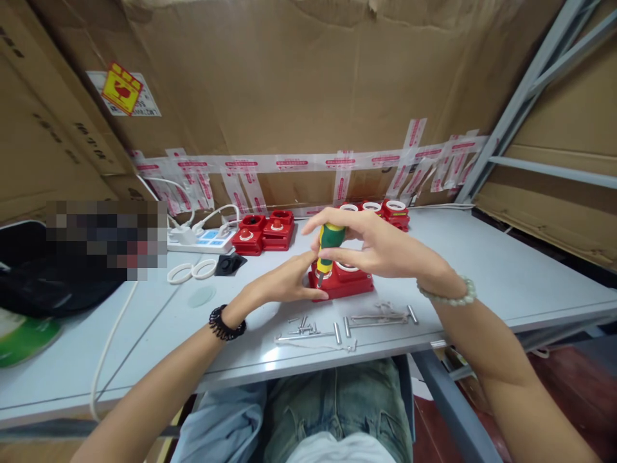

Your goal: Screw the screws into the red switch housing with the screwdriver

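My right hand [354,241] is wrapped round the green and yellow handle of a screwdriver [332,241], whose tip points down at the left part of a red housing [349,285]. The housing lies on the table in front of me and has a white ring on its right part. My left hand [294,280] grips the left end of the housing, thumb along its front edge. Nearer the table edge lie several small screws [303,326], metal rods [337,333] and pieces of white cord [380,316].
More red housings [277,231] stand at the back, with others [396,215] behind my right hand. A power strip [207,241], white rings [180,274], a black part [229,263] and a clear disc [201,296] lie left. A black container [29,283] is far left.
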### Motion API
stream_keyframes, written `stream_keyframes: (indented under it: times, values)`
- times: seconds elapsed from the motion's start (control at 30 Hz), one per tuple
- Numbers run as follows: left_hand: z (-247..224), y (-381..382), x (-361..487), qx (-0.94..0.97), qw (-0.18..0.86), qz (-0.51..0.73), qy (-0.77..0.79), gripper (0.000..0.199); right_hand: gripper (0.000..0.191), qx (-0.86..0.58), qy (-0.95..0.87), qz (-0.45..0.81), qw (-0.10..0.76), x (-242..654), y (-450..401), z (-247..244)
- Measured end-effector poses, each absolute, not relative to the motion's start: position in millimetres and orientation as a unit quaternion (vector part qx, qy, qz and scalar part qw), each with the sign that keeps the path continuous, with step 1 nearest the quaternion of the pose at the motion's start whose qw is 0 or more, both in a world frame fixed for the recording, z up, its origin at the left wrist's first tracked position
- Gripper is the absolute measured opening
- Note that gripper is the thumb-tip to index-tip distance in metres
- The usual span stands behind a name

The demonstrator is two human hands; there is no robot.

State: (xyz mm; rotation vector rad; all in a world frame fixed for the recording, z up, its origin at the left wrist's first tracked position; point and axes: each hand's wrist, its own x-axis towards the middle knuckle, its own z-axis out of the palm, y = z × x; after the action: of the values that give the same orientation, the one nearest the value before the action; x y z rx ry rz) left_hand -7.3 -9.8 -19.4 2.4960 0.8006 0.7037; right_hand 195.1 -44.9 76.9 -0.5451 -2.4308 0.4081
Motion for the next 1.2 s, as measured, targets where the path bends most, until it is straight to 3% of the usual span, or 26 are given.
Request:
stream_keyframes:
  times: [0.2,0.47,0.7,0.83,1.03,1.2]
  values:
    - [-16.7,-10.1,-7.8,0.899,0.22,0.183,0.331,0.06,0.017,-0.397,-0.799,0.004,0.452,167.1,-41.0,55.1]
    - [-16.4,-9.9,-8.6,0.9,0.238,0.191,0.312,0.071,0.034,-0.443,-0.746,-0.134,0.479,166.2,-37.2,44.7]
    - [-15.4,-11.5,-7.1,0.893,0.225,0.171,0.35,0.071,0.02,-0.35,-0.739,-0.007,0.576,182.0,-43.1,62.2]
    - [-8.8,-9.8,-17.6,0.899,0.201,0.133,0.365,0.072,0.017,-0.338,-0.682,-0.021,0.648,203.6,-43.4,77.3]
    - [6.7,-1.6,-56.9,0.862,0.161,0.031,0.48,0.078,0.017,-0.4,-0.655,-0.016,0.641,237.1,-27.5,71.2]
    - [11.5,-4.4,-60.8,0.865,0.153,0.112,0.464,0.079,0.009,-0.39,-0.68,-0.061,0.618,262.0,-49.5,62.0]
